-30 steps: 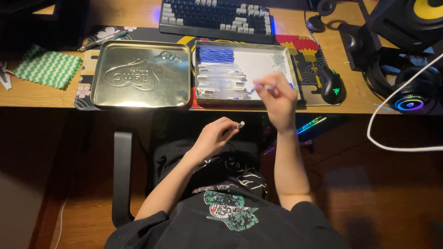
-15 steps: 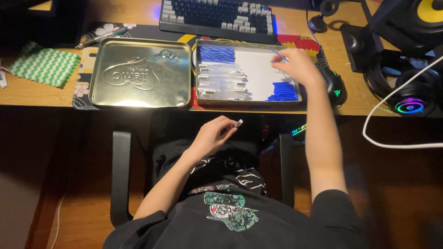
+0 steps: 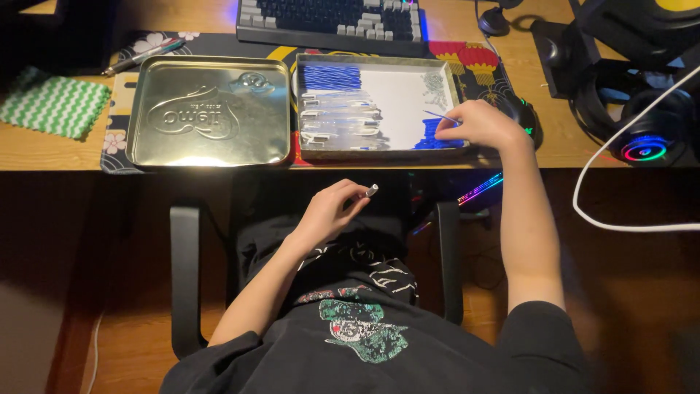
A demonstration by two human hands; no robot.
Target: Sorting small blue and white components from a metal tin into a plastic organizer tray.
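Note:
My left hand [image 3: 329,213] hovers over my lap below the desk edge and pinches a small pale grey cap [image 3: 371,190] between thumb and fingers. My right hand [image 3: 485,125] rests at the right front corner of an open metal tin [image 3: 401,98] and pinches a thin blue stick [image 3: 437,117] just above a pile of blue sticks [image 3: 432,138]. Rows of clear tubes [image 3: 337,120] lie in the tin's left half, with more blue sticks [image 3: 332,76] at its back left.
The tin's lid [image 3: 209,111] lies upside down to the left of it. A keyboard [image 3: 332,18] sits behind, a black mouse [image 3: 526,117] beside my right hand, lit headphones [image 3: 645,142] and a white cable [image 3: 583,190] at right, a green zigzag cloth [image 3: 55,106] and a pen [image 3: 142,57] at left.
My right hand moved from above the tin's front edge to its right side and now pinches a blue stick over the pile. My left hand has stayed put with the cap.

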